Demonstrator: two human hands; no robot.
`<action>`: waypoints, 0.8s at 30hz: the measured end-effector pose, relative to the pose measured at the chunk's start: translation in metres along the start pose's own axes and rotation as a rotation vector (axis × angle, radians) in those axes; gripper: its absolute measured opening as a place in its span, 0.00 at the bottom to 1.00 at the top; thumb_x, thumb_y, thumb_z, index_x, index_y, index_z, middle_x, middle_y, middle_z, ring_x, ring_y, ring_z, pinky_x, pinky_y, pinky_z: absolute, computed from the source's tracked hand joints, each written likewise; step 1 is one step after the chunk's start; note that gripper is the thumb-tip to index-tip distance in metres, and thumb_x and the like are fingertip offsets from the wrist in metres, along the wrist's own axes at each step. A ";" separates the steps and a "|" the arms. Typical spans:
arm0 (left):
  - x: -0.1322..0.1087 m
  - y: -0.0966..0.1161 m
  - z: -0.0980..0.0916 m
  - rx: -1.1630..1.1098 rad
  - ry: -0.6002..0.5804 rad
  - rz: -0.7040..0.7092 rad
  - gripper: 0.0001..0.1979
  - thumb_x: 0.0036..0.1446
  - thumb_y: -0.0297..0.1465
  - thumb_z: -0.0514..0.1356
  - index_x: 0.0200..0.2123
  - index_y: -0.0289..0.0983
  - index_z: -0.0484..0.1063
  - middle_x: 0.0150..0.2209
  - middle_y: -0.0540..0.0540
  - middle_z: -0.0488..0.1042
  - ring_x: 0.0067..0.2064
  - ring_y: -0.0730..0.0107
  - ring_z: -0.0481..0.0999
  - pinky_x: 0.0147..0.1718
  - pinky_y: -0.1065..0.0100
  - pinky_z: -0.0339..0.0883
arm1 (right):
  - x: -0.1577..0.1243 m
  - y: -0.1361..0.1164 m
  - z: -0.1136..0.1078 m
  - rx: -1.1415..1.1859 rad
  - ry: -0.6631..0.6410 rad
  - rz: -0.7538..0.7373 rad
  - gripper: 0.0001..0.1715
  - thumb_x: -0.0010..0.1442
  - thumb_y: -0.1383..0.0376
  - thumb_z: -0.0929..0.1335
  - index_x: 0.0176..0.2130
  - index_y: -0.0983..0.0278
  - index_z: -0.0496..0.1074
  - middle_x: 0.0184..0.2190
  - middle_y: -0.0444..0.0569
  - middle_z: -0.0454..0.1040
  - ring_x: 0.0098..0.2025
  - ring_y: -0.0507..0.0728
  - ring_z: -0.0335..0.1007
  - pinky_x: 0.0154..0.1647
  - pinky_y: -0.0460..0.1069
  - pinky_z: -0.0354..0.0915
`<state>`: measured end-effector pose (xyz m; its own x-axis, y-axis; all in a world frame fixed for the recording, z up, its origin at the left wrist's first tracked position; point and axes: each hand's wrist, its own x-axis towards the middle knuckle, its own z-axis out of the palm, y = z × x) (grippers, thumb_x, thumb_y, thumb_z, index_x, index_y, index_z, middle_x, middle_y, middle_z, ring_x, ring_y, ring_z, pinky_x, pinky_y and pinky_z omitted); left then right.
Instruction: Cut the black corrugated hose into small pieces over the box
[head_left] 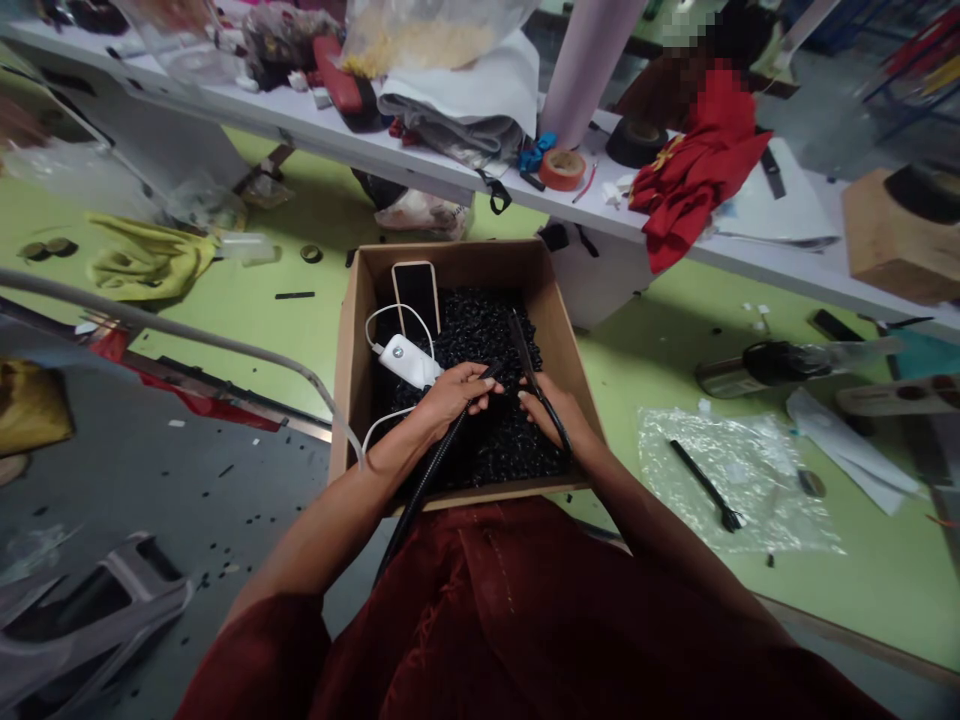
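1. Black ribbed plastic tube (427,480), long and slim, is pinched near its upper end between the thumb and fingers of the left hand (454,392); from that pinch it slants down over the near rim of the box to the wearer's dark red garment (510,600), where its lower end is lost from sight.
2. Right of that pinch, the right hand (559,405) is curled around a dark, slender scissor-like tool (523,345), its narrow end pointing away from the wearer. The fingers partly cover its handle, and I cannot tell whether its blades are parted or touch the tube.
3. Below and around both grips, small glossy black pieces (480,320) fill an open brown cardboard box (562,350); single shapes are hard to make out, and the forearms hide part of the near side.
4. Just beyond the left hand lies a white oblong plastic device (409,362) with a thin white cable, its near end partly hidden by that hand. Farther beyond, a dark-screened phone with a pale frame (415,290) leans in the box's far left corner.
5. Well right of the right grip, a black rod with a frayed-looking end (701,475) rests on a crinkled clear plastic bag (780,460); glare blurs the bag's folds.
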<state>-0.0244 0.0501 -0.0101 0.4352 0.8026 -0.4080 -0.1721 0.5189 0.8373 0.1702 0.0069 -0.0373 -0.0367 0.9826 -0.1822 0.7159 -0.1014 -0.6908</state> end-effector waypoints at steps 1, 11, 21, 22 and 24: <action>0.000 0.000 0.000 0.000 0.002 -0.003 0.07 0.52 0.26 0.60 0.36 0.32 0.67 0.31 0.46 0.75 0.21 0.83 0.65 0.17 0.77 0.54 | 0.000 0.000 0.000 0.002 0.009 -0.008 0.18 0.61 0.56 0.61 0.49 0.60 0.65 0.32 0.48 0.76 0.33 0.59 0.74 0.37 0.53 0.67; -0.001 0.005 0.000 -0.026 -0.013 0.098 0.09 0.57 0.33 0.58 0.35 0.32 0.69 0.27 0.50 0.68 0.21 0.83 0.62 0.19 0.75 0.54 | 0.000 -0.001 0.002 0.114 -0.032 -0.180 0.32 0.57 0.54 0.67 0.56 0.62 0.57 0.48 0.56 0.71 0.49 0.61 0.70 0.50 0.58 0.65; -0.003 0.007 0.001 0.083 -0.046 0.139 0.11 0.59 0.35 0.56 0.29 0.33 0.66 0.26 0.51 0.65 0.21 0.83 0.59 0.21 0.75 0.53 | -0.002 -0.006 0.000 0.018 -0.125 -0.175 0.33 0.56 0.54 0.67 0.56 0.63 0.58 0.50 0.58 0.70 0.51 0.65 0.68 0.51 0.61 0.64; -0.003 0.007 0.001 0.094 -0.047 0.140 0.11 0.59 0.35 0.55 0.29 0.33 0.66 0.26 0.51 0.65 0.21 0.83 0.59 0.21 0.75 0.53 | -0.002 -0.006 0.000 0.011 -0.127 -0.173 0.33 0.56 0.55 0.67 0.56 0.63 0.58 0.50 0.58 0.70 0.51 0.65 0.68 0.51 0.61 0.64; -0.002 0.005 0.001 0.113 -0.046 0.140 0.10 0.59 0.35 0.55 0.29 0.33 0.66 0.26 0.52 0.64 0.21 0.82 0.60 0.21 0.74 0.53 | -0.002 -0.006 0.000 -0.005 -0.132 -0.169 0.32 0.56 0.55 0.67 0.56 0.63 0.59 0.50 0.58 0.70 0.51 0.65 0.69 0.51 0.60 0.64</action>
<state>-0.0253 0.0509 -0.0043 0.4546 0.8488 -0.2699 -0.1341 0.3648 0.9214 0.1655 0.0060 -0.0329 -0.2476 0.9566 -0.1540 0.6950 0.0646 -0.7161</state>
